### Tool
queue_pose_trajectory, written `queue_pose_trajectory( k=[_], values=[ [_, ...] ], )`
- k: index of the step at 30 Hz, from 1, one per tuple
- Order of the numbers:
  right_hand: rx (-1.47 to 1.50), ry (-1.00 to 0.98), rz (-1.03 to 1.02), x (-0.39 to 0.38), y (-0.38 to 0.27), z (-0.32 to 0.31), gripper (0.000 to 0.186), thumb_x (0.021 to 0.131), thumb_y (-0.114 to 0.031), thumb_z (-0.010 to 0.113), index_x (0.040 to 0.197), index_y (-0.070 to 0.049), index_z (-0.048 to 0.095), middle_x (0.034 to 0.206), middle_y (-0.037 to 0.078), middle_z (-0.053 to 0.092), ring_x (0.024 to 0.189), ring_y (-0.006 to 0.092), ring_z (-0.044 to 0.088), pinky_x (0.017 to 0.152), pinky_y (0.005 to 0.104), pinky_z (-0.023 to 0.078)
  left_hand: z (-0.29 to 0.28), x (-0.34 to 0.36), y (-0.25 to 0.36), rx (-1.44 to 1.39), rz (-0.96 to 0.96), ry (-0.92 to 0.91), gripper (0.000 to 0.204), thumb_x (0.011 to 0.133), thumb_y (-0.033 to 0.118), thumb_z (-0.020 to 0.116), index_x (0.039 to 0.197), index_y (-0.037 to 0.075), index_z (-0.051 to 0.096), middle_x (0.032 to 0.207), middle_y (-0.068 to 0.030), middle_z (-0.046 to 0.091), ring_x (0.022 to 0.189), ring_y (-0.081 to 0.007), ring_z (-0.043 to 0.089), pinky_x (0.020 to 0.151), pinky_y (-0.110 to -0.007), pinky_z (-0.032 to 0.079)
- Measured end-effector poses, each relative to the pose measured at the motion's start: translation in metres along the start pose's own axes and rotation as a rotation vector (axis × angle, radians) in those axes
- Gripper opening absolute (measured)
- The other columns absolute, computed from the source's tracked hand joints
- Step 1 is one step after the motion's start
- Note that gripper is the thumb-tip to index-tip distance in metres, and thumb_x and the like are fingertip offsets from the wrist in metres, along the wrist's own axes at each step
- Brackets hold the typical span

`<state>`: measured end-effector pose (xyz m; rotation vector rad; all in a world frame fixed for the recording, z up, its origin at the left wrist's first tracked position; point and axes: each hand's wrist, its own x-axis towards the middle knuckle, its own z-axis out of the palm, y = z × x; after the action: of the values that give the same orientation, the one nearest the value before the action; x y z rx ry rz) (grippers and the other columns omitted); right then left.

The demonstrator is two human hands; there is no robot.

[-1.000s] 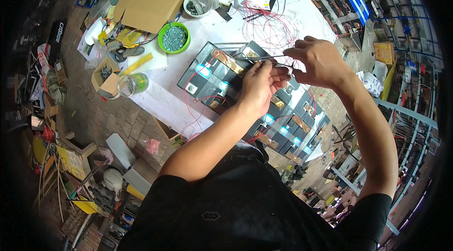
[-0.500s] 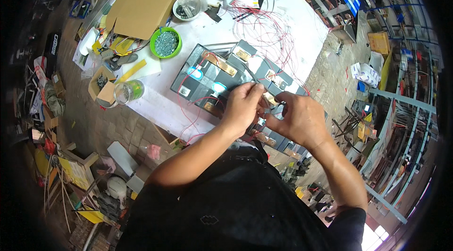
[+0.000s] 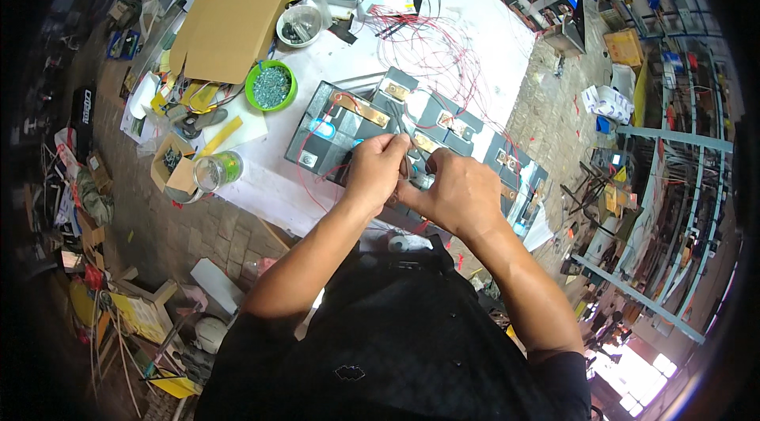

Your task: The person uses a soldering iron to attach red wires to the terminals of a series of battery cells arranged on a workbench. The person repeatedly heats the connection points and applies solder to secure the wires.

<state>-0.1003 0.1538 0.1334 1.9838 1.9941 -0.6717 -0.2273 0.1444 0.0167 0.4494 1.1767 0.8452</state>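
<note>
My left hand (image 3: 375, 171) is closed in a pinch on a thin dark strand (image 3: 398, 118), which runs up and away from its thumb and forefinger. Close beside it, my right hand (image 3: 459, 195) has its fingers curled inward. A small pale grey piece (image 3: 423, 181) shows by its fingers; whether they grip it is unclear. Both hands work over black battery blocks (image 3: 346, 126) set side by side. Copper-coloured terminal plates (image 3: 366, 110) sit on their tops, and red wires (image 3: 511, 153) loop across them. The hands cover the middle of the blocks.
A tangle of thin red wires (image 3: 443, 49) spreads behind the blocks on the white-covered table (image 3: 507, 41). Leftward stand a green bowl (image 3: 291, 96) of small metal fasteners, a glass jar (image 3: 207, 174), an open carton (image 3: 180, 175) and a cardboard sheet (image 3: 229, 25).
Both hands have shifted slightly left across the battery blocks, still close together. The view has moved as well, and more of the blocks' right end now shows.
</note>
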Motion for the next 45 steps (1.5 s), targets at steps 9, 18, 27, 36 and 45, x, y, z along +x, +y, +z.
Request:
queue_pose_trajectory(
  k=[9, 18, 27, 36, 45],
  values=[
    [0.054, 0.018, -0.033, 0.0, -0.003, 0.007, 0.065, 0.078, -0.062, 0.075, 0.093, 0.002, 0.076, 0.077, 0.025, 0.074, 0.076, 0.0406, 0.076, 0.07, 0.0485, 0.06, -0.004, -0.002, 0.004, 0.005, 0.011, 0.014, 0.028, 0.109, 0.024, 0.059, 0.1, 0.002, 0.074, 0.066, 0.0046, 0.056, 0.056, -0.0041, 0.045, 0.05, -0.024, 0.035],
    [0.099, 0.11, -0.08, 0.0, -0.003, 0.014, 0.057, 0.078, -0.055, 0.08, 0.08, 0.002, 0.074, 0.067, 0.023, 0.07, 0.067, 0.0407, 0.073, 0.068, 0.0475, 0.059, -0.006, 0.0, 0.003, 0.023, 0.025, 0.014, 0.029, 0.108, 0.023, 0.058, 0.099, 0.0, 0.075, 0.067, 0.0041, 0.058, 0.058, -0.004, 0.047, 0.053, -0.026, 0.038],
    [0.129, 0.136, -0.125, 0.001, 0.0, 0.018, 0.053, 0.078, -0.05, 0.081, 0.077, 0.002, 0.073, 0.065, 0.023, 0.068, 0.065, 0.0414, 0.071, 0.066, 0.0471, 0.059, -0.008, 0.002, 0.002, 0.031, 0.019, 0.009, 0.03, 0.108, 0.023, 0.059, 0.098, 0.0, 0.075, 0.067, 0.004, 0.059, 0.058, -0.0042, 0.046, 0.053, -0.027, 0.038],
    [0.108, 0.154, -0.139, 0.001, -0.002, 0.018, 0.051, 0.077, -0.049, 0.082, 0.076, 0.001, 0.073, 0.065, 0.024, 0.068, 0.065, 0.0419, 0.071, 0.066, 0.0472, 0.059, -0.007, -0.001, 0.006, 0.017, -0.002, 0.009, 0.029, 0.108, 0.022, 0.059, 0.099, 0.0, 0.075, 0.068, 0.0032, 0.059, 0.058, -0.0047, 0.048, 0.052, -0.026, 0.039],
    [0.107, 0.177, -0.144, -0.006, -0.003, 0.014, 0.051, 0.078, -0.048, 0.083, 0.082, 0.001, 0.075, 0.063, 0.021, 0.068, 0.062, 0.0386, 0.071, 0.063, 0.0456, 0.058, -0.007, -0.005, 0.001, -0.014, 0.027, -0.01, 0.028, 0.109, 0.024, 0.059, 0.102, 0.001, 0.074, 0.066, 0.0038, 0.057, 0.054, -0.004, 0.047, 0.049, -0.024, 0.037]
  ],
)
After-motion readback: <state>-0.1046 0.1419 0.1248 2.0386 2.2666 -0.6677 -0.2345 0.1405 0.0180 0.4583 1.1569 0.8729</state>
